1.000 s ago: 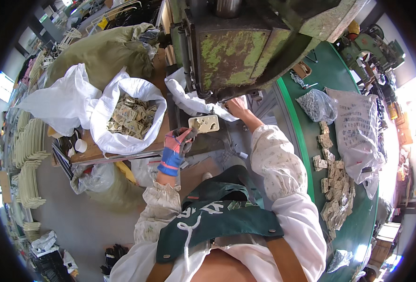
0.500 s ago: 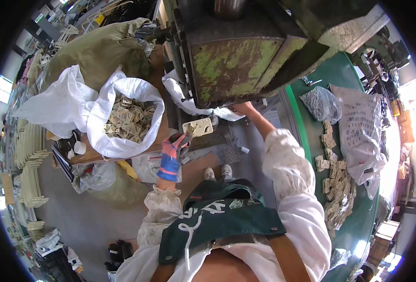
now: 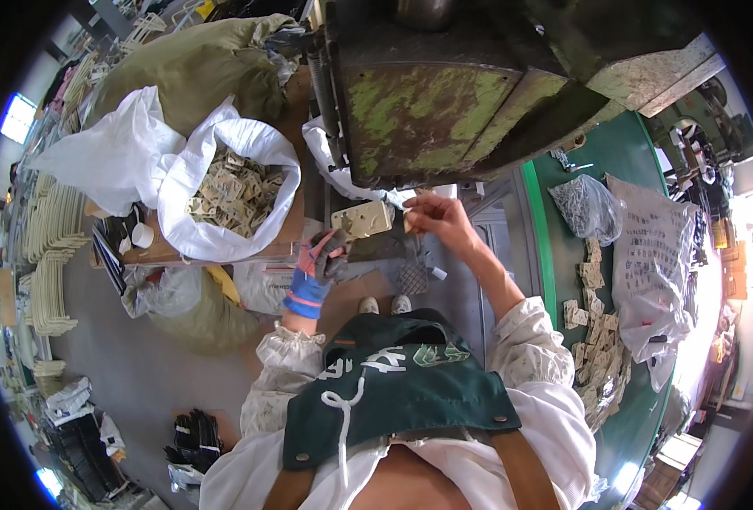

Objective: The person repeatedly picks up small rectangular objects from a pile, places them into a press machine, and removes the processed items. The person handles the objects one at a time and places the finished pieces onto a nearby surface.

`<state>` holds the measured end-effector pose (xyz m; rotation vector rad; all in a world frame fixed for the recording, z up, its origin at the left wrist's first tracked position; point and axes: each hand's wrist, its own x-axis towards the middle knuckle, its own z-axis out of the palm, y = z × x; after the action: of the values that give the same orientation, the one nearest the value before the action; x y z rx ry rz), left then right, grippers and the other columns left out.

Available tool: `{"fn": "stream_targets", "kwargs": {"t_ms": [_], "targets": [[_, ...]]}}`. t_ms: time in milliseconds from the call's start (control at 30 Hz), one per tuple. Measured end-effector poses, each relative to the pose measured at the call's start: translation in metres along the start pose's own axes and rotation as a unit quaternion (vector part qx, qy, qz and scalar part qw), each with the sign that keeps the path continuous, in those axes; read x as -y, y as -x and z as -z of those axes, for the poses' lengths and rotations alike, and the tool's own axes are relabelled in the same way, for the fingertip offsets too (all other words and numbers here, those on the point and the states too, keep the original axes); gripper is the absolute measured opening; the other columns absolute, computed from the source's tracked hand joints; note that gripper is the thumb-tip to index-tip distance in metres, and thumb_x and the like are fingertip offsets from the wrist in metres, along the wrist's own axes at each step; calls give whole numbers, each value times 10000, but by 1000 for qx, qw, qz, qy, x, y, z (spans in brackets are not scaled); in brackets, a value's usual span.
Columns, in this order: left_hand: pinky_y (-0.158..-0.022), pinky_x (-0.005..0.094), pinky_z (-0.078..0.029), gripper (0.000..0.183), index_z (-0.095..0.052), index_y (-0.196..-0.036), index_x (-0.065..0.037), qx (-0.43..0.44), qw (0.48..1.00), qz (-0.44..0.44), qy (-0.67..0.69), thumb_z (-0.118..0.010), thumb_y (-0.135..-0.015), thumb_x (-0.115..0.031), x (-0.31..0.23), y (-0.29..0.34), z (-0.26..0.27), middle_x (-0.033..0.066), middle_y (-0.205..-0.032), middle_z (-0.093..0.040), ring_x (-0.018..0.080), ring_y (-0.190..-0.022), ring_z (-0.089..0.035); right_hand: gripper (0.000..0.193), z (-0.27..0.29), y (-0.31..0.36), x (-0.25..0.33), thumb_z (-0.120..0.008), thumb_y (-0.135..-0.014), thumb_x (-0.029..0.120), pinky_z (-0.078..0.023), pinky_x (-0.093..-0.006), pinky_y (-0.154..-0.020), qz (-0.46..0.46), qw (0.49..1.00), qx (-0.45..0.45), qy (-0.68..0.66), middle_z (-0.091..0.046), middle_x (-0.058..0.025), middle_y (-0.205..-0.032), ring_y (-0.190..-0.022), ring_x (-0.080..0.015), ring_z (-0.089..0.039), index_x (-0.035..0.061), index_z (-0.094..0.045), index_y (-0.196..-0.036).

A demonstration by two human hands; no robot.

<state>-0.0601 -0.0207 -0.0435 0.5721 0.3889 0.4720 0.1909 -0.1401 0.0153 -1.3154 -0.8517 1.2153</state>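
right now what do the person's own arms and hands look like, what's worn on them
The left hand wears a work glove, grey at the fingers with pink patches and a blue cuff. The right hand is bare. Both arms are in loose off-white sleeves, speckled with marks and gathered at the ends, and a dark green apron with white lettering covers the front.

A metalworking workshop; a heavy press (image 3: 444, 93) with peeling green paint looms overhead; a white sack (image 3: 232, 191) brims with stamped metal plates; more plates (image 3: 597, 340) litter a green bench (image 3: 640, 170)
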Motion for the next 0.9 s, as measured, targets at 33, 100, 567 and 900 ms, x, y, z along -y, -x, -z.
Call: {"fn": "stream_targets", "kwargs": {"t_ms": [33, 100, 567, 900], "targets": [[-383, 222, -319, 228, -611, -978, -27, -30, 980, -125, -150, -651, -823, -190, 20, -4, 8, 25, -696, -588, 82, -453, -477, 176, -14, 3, -9, -661, -833, 72, -516, -226, -608, -9, 997, -21, -75, -651, -53, -786, -664, -90, -609, -17, -616, -979], [-402, 227, -347, 210, -585, -970, -23, -65, 875, -308, -369, -620, -844, -187, 66, -14, 15, 19, -689, -563, 88, -479, -483, 186, -42, 12, -19, -687, -793, 28, -528, -237, -636, -4, 996, -26, -91, -664, -84, -816, -688, -101, -621, -42, -638, -958], [-450, 210, -359, 138, -557, -904, -39, -17, 857, -260, -445, -563, -878, -175, 55, 4, -19, 14, -695, -508, 89, -520, -468, 209, -34, 12, -2, -687, -748, -15, -529, -245, -668, 2, 992, 104, 73, -680, -81, -828, -749, -90, -620, -62, -654, -949], [-444, 183, -366, 165, -574, -972, -33, -136, 920, -212, -300, -600, -859, -151, 0, 20, -11, 22, -723, -531, 81, -527, -501, 228, -46, -6, 28, -563, -869, 8, -576, -274, -650, 35, 995, -49, -84, -655, -190, -822, -721, -212, -673, -142, -500, -1029]]}}
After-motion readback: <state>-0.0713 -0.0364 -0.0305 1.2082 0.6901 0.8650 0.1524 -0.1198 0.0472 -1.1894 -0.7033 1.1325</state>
